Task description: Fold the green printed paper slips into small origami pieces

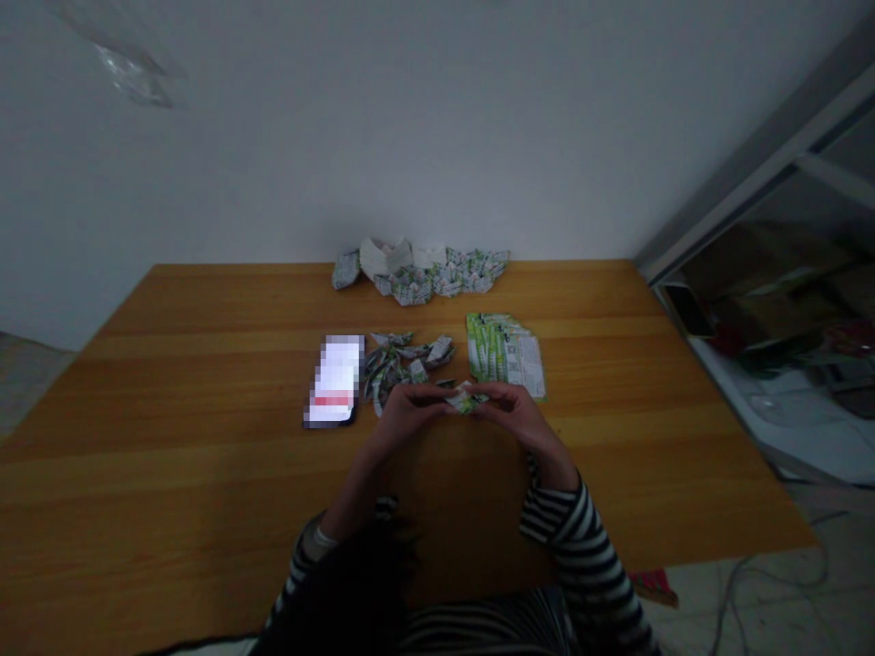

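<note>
Between my fingertips is a small folded piece of green-and-white printed paper (466,399). My left hand (412,412) pinches its left end, and my right hand (514,412) pinches the right end. Just beyond my left hand lies a loose heap of folded printed paper pieces (393,366). Past my right hand a fanned stack of flat green-and-white printed sheets (509,357) rests on the table, its near edge close to my knuckles. Against the wall stand several joined clusters of folded paper (414,284), some plain white and others printed.
A phone with a lit, blurred screen (334,378) lies left of the heap on the wooden table (205,383). The wall (437,137) borders the far table edge. At right is a shelf with stored items (772,282); a cable (735,583) runs along the floor.
</note>
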The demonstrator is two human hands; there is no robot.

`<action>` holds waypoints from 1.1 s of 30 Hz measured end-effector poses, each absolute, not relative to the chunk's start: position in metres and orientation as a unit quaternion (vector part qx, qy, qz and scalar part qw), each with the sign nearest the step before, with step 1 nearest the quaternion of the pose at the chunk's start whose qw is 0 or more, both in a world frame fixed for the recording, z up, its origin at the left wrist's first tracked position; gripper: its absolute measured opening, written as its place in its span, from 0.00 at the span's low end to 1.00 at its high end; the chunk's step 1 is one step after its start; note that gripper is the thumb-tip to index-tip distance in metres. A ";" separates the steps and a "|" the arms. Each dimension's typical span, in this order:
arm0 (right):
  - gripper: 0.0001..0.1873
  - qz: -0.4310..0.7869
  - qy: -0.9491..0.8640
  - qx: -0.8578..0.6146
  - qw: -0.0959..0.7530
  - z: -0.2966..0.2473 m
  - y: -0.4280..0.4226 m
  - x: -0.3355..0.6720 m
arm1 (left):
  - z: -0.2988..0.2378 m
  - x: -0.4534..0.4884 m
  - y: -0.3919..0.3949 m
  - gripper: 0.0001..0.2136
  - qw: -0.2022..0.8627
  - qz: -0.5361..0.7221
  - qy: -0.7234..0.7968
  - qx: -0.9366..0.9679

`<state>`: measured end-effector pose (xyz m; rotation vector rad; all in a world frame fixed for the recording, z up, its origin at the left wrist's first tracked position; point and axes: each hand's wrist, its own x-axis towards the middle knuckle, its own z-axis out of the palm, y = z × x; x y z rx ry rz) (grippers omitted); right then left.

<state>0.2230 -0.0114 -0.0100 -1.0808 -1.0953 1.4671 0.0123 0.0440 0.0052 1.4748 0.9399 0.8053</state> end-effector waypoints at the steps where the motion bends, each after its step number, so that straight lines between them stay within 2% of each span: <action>1: 0.19 0.598 -0.457 -0.444 0.487 -0.010 -0.011 0.222 | 0.004 0.013 0.044 0.10 0.565 0.349 0.404 0.629; 10: 0.16 0.581 -0.454 -0.472 0.483 -0.015 -0.008 0.215 | -0.002 0.016 0.046 0.05 0.524 0.373 0.440 0.627; 16: 0.10 0.444 -0.515 -0.532 0.505 -0.017 -0.010 0.215 | -0.007 0.022 0.042 0.04 0.500 0.416 0.451 0.611; 23: 0.15 0.345 -0.595 -0.510 0.517 -0.012 -0.012 0.215 | -0.005 0.025 0.038 0.09 0.517 0.421 0.385 0.638; 27: 0.13 0.353 -0.571 -0.509 0.539 -0.011 -0.011 0.215 | -0.002 0.025 0.036 0.13 0.511 0.428 0.355 0.656; 33: 0.08 0.401 -0.534 -0.477 0.572 -0.013 -0.009 0.215 | -0.002 0.021 0.037 0.10 0.476 0.424 0.326 0.698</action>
